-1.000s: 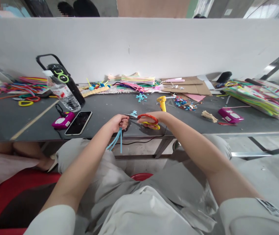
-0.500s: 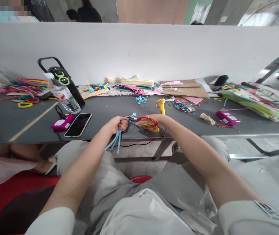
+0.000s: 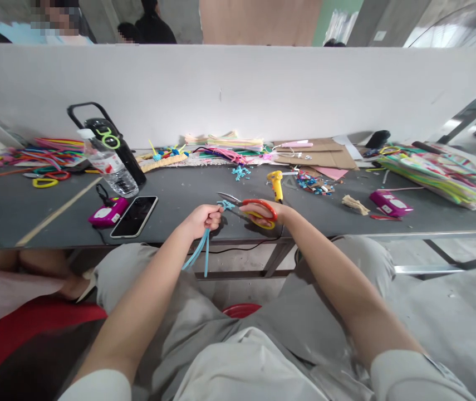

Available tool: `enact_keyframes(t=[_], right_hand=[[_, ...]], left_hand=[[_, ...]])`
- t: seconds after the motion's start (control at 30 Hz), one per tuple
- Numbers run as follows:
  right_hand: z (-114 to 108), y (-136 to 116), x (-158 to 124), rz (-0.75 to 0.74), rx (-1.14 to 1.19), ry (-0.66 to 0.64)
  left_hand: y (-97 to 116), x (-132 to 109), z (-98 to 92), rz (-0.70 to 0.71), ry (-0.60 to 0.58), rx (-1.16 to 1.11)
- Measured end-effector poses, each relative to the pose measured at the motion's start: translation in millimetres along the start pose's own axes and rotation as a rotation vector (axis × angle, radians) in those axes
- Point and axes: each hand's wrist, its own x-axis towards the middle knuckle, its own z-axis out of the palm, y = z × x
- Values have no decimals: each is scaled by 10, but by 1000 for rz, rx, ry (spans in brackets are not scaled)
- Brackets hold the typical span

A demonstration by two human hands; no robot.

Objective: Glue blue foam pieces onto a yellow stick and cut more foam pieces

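Observation:
Several light-blue pipe cleaners (image 3: 206, 253) are pinched in my left hand (image 3: 204, 220), their long ends hanging down past the table edge. Short tips stick out on the right side of my fingers, where small blue cut pieces (image 3: 227, 205) also show. Scissors (image 3: 258, 209) with red and yellow handles are in my right hand (image 3: 269, 211), its fingers through the loops. The blades are spread apart and point left toward the tips; whether they touch them I cannot tell. Beyond my hands lies a small pile of blue pieces (image 3: 241, 172).
A yellow glue gun (image 3: 276, 184) stands just beyond my right hand. On the left are a phone (image 3: 135, 217), a purple box (image 3: 108, 213), a water bottle (image 3: 112, 172) and a black flask (image 3: 127, 159). Bundled pipe cleaners (image 3: 425, 175) and another purple box (image 3: 390, 203) lie right.
The scissor blades have gone from nearly closed at my left fingers to spread apart. My right hand has shifted slightly right, and the hanging pipe cleaners have swung a little.

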Motion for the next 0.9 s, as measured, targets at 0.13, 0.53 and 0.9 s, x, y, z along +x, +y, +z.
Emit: enact_keyframes(t=[0.13,0.53,0.9], right_hand=[[12,113,-25,-85,95,154],[303,28,-17,-289,59,293],[300,74,-41,-341,119,207]], left_hand=[[-177,-51,189,117,-67,190],[-417,-101,416,170,-221,484],[-369,-138,370,99,-274,522]])
